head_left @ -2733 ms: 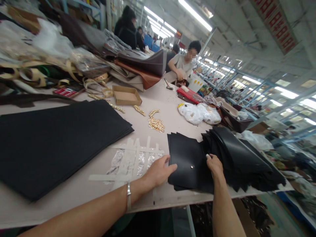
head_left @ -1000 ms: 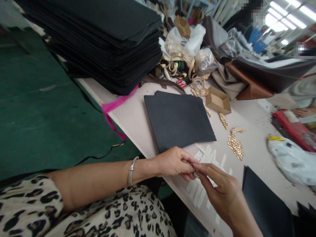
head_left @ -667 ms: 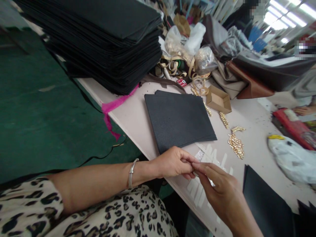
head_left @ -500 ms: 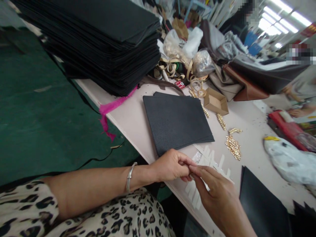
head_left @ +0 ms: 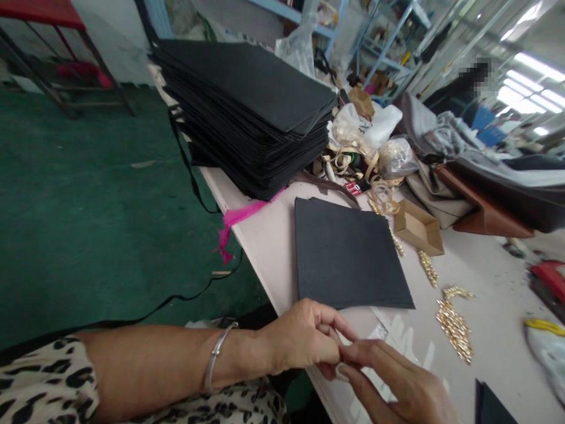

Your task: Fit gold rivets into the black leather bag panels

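Note:
My left hand and my right hand meet at the table's near edge, fingertips pinched together on something small that I cannot make out. Just beyond them lie white tape strips stuck to the table. A thin stack of black sheets lies flat right behind my left hand. A silver bangle sits on my left wrist.
A tall pile of black sheets stands at the table's far left corner. Gold metal pieces, a small cardboard box, ribbons, plastic bags and brown leather crowd the back. Green floor lies to the left.
Both hands left the black pieces on the right and came together in a pinch at the tape strips. My view has swung left and up since half a second ago.

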`<control>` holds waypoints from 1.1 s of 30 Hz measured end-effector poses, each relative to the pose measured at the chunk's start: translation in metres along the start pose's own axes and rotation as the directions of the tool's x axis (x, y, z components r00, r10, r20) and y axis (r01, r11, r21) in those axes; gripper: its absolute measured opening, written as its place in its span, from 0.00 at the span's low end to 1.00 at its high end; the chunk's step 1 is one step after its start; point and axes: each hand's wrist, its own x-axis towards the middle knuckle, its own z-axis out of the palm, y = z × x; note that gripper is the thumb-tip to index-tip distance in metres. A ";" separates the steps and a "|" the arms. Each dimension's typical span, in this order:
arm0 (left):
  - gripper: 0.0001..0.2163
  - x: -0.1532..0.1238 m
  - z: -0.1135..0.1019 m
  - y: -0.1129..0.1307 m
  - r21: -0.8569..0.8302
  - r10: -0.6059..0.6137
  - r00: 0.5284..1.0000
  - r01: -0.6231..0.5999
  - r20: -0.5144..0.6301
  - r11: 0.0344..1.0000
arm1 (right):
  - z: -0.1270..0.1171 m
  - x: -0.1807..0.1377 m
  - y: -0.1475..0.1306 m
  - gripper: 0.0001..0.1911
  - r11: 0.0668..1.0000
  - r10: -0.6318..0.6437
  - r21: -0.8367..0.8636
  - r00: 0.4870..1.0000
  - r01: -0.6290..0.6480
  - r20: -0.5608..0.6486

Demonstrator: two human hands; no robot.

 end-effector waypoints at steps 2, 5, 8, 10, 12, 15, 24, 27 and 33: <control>0.20 -0.006 -0.005 0.006 -0.053 -0.005 1.000 0.005 -0.005 0.999 | -0.007 0.012 0.001 0.09 0.996 -0.007 0.093 0.999 0.003 0.042; 0.16 -0.017 -0.016 0.020 -0.079 0.020 0.999 -0.023 -0.043 0.997 | -0.010 0.028 0.008 0.07 0.980 0.104 0.163 0.992 -0.114 0.068; 0.13 -0.028 -0.032 0.038 -0.123 0.102 0.983 -0.122 -0.151 0.985 | -0.007 0.044 0.032 0.12 0.923 0.377 0.133 0.920 -0.362 -0.107; 0.14 -0.033 -0.045 0.049 -0.132 0.183 0.948 -0.223 -0.262 0.966 | -0.002 0.059 0.055 0.17 0.846 0.532 0.132 0.806 -0.517 -0.259; 0.17 -0.035 -0.056 0.058 -0.090 0.248 0.886 -0.306 -0.392 0.948 | 0.004 0.074 0.078 0.21 0.775 0.625 0.159 0.705 -0.611 -0.335; 0.22 -0.034 -0.067 0.062 -0.025 0.279 0.814 -0.338 -0.509 0.941 | 0.014 0.093 0.100 0.22 0.740 0.666 0.180 0.669 -0.648 -0.330; 0.16 -0.022 -0.065 0.066 0.206 0.247 0.904 -0.183 -0.350 0.961 | 0.030 0.080 0.086 0.19 0.709 0.672 0.385 0.731 -0.591 -0.115; 0.18 -0.009 -0.061 0.067 0.187 0.165 0.906 -0.098 -0.390 0.978 | 0.032 0.082 0.084 0.20 0.612 0.705 0.552 0.707 -0.566 -0.056; 0.21 0.005 -0.062 0.063 0.085 0.068 0.882 -0.032 -0.467 0.996 | 0.038 0.097 0.077 0.18 0.498 0.687 0.695 0.725 -0.519 0.049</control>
